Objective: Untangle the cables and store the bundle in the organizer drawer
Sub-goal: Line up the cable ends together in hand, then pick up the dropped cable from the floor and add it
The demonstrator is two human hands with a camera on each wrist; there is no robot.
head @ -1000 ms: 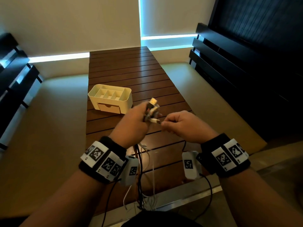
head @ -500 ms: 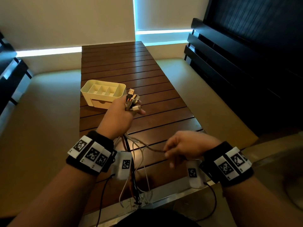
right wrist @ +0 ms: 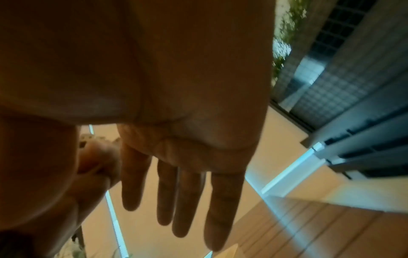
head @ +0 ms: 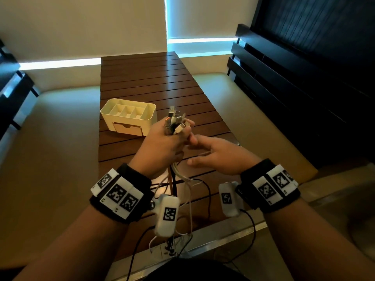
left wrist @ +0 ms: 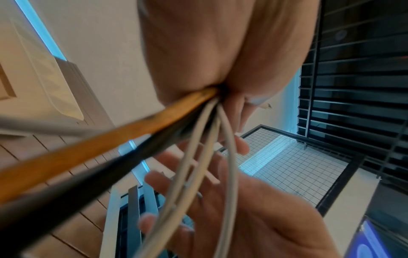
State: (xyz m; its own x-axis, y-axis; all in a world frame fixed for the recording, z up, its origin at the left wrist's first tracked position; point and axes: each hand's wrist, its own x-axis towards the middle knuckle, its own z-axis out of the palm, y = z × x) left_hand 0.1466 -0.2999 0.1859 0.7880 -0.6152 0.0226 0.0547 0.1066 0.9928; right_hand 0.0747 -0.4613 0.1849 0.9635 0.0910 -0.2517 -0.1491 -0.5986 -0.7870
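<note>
On the left side of the long brown wooden slat table (head: 154, 82) sits a cream plastic organizer box (head: 129, 116) with open slots on top and one small drawer (head: 128, 128) in its front, and the drawer is closed. Just right of the box and nearer the person, the left hand (head: 162, 145) is held up above the table with its fingers curled tight around a bunch of cables (head: 175, 122). The metal and white plug ends stick up out of the top of the fist. Below the fist the cables hang down loose: an orange one (left wrist: 106, 137), a black one (left wrist: 88, 178) and a few thin white ones (left wrist: 198, 157). They drop to the near edge of the table, where they look like a messy heap, but that part is small and hard to see. Right beside the left hand is the right hand (head: 219, 157). Its fingers (right wrist: 216, 209) are straight and spread, and it holds nothing. Its fingertips reach in close to the left hand's fingers, and I cannot tell if they touch. Both wrists wear black bands (head: 121, 195) with white squares of black marks. A dark slatted bench (head: 294, 78) stands to the right of the table.
</note>
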